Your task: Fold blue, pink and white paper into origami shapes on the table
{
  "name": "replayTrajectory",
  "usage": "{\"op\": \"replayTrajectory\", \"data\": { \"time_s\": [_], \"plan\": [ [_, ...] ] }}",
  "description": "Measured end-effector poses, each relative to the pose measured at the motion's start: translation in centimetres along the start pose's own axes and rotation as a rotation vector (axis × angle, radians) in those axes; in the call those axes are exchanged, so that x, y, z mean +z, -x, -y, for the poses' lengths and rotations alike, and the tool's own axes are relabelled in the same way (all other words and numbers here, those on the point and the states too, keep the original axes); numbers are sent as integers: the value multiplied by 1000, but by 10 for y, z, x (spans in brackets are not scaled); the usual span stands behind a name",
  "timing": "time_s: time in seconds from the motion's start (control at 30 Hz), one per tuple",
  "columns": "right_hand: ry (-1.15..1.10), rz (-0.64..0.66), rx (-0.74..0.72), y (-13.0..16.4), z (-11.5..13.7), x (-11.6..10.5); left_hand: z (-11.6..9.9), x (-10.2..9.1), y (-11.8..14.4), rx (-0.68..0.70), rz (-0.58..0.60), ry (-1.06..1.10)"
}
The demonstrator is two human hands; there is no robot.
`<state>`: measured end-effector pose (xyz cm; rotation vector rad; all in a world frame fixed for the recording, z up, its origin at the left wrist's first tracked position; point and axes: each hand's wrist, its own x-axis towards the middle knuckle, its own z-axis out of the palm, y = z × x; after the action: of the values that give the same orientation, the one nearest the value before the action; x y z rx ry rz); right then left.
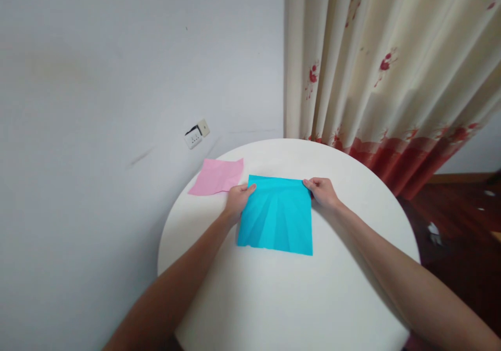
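Observation:
A blue sheet of paper (pixel 276 218) with fan-like creases is held between my two hands over the round white table (pixel 250 299). My left hand (pixel 238 200) pinches its far left corner area, thumb on top and the other fingers underneath. At the far right corner, my right hand (pixel 323 190) grips the sheet between thumb and curled fingers. The near edge of the blue paper looks slightly uneven. Just beyond my left hand lies a pink sheet of paper (pixel 218 176), its corners curling a little.
A white wall (pixel 117 80) borders the table on the left, with a power socket (pixel 193 138) low on it. Cream curtains with red flowers (pixel 371 80) hang behind the table to the right. Dark wooden floor (pixel 454 257) shows at the right, with small pale items on it.

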<state>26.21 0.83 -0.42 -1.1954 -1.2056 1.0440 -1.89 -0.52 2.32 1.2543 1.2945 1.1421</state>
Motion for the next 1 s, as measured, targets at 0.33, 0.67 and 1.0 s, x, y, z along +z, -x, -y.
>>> {"op": "replayTrajectory", "data": {
  "time_s": [0.33, 0.67, 1.0],
  "plan": [
    [87, -112, -21, -6, 1, -5, -99, -92, -20, 476, -576, -865],
    [176, -53, -56, 1, 3, 1, -150, -108, -26, 887, -516, -1324],
    [194, -21, -82, 2, 5, 1, -9, -87, -40, 461, 71, -1393]
  ]
}}
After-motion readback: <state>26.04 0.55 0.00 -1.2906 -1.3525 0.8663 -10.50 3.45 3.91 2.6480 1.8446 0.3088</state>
